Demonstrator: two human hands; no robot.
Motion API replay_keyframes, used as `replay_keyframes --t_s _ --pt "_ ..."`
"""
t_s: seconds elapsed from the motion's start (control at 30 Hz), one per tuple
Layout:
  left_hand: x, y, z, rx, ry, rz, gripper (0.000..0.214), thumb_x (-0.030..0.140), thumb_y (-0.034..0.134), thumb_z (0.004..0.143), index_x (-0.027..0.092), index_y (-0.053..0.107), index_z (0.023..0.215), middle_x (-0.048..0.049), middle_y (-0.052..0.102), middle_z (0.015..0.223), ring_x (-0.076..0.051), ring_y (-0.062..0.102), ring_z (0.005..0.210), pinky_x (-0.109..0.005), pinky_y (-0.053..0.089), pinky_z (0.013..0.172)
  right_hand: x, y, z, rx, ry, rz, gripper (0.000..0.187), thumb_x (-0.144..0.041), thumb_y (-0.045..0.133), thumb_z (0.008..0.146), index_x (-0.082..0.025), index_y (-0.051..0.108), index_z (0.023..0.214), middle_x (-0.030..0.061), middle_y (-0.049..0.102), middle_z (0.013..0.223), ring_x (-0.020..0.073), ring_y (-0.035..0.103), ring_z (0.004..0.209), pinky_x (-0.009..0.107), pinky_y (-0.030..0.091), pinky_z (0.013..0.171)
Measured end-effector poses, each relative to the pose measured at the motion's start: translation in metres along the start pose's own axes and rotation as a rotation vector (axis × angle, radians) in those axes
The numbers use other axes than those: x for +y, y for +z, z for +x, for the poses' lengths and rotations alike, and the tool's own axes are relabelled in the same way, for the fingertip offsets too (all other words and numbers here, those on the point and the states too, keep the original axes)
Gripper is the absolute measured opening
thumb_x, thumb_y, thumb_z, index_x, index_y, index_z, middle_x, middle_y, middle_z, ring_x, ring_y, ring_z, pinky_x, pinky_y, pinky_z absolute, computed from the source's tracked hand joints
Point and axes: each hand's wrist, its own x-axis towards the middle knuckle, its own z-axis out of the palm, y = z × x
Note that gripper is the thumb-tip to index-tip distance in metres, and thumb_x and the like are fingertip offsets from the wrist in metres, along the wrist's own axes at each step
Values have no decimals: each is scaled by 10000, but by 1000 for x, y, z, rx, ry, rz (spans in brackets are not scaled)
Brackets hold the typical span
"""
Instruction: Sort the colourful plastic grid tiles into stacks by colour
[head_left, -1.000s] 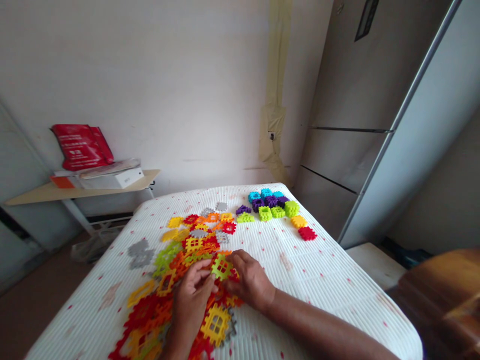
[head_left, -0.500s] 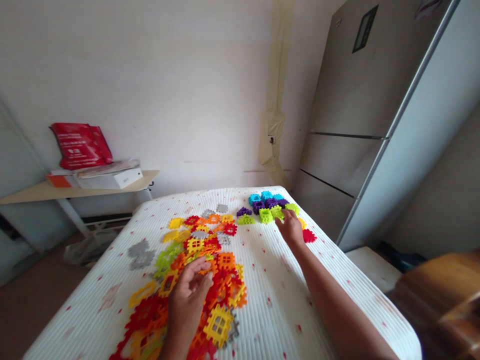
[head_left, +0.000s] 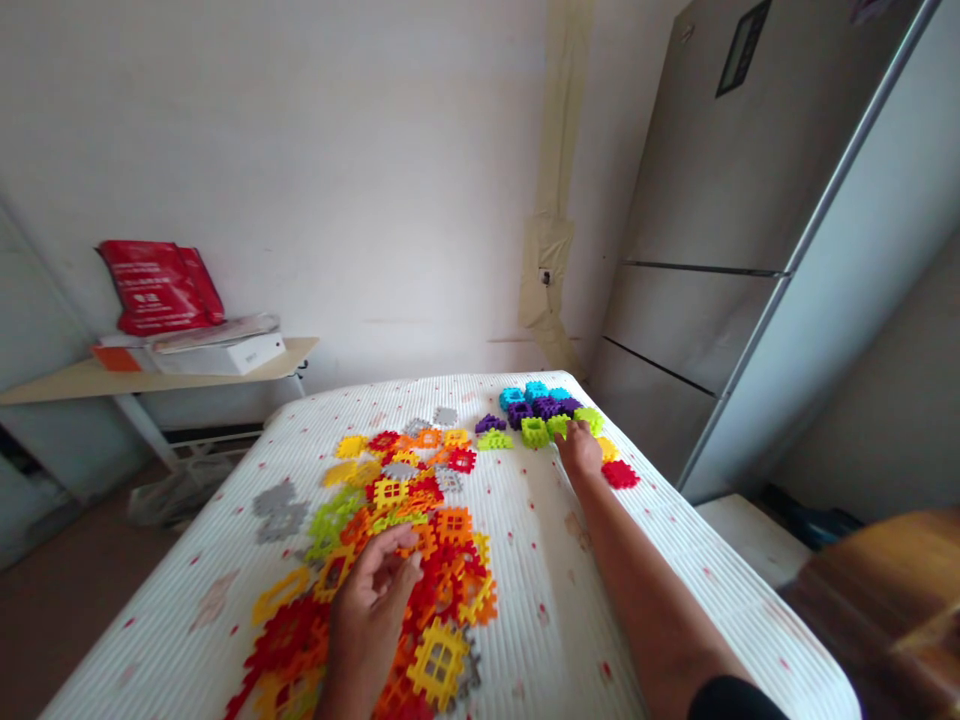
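A heap of flat waffle-style plastic tiles (head_left: 420,540) in red, orange, yellow, green and grey lies on the white ribbed table cover (head_left: 660,560). My left hand (head_left: 371,600) rests over the heap, fingers loosely curled near an orange tile, and I cannot see anything in it. My right hand (head_left: 579,448) is stretched far out to the sorted group at the back right, fingertips down at the lime green tiles (head_left: 544,430); what they pinch, if anything, is hidden. Behind those lie purple tiles (head_left: 540,408) and blue tiles (head_left: 529,392). A red tile (head_left: 621,474) sits just right of my wrist.
Grey tiles (head_left: 279,505) lie apart at the left of the heap. A tall grey fridge (head_left: 720,250) stands right of the table. A low shelf (head_left: 150,375) at the left wall carries a red bag (head_left: 161,287) and a white box. A wooden surface (head_left: 885,600) shows at the lower right.
My right hand left the heap, where both hands held a lime green tile, and reached out to the green group at the back right. My left hand stayed on the heap.
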Motion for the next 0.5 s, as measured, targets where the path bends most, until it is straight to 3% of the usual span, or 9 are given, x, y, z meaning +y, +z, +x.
replay_keyframes --t_s 0.5 --pt "0 0 -1 -6 -8 20 434 459 643 602 170 643 926 -80 689 924 -204 647 745 -332 543 696 -3 -1 0 2 30 78 283 -287 425 907 -107 574 1067 146 546 1111 207 596 888 274 412 717"
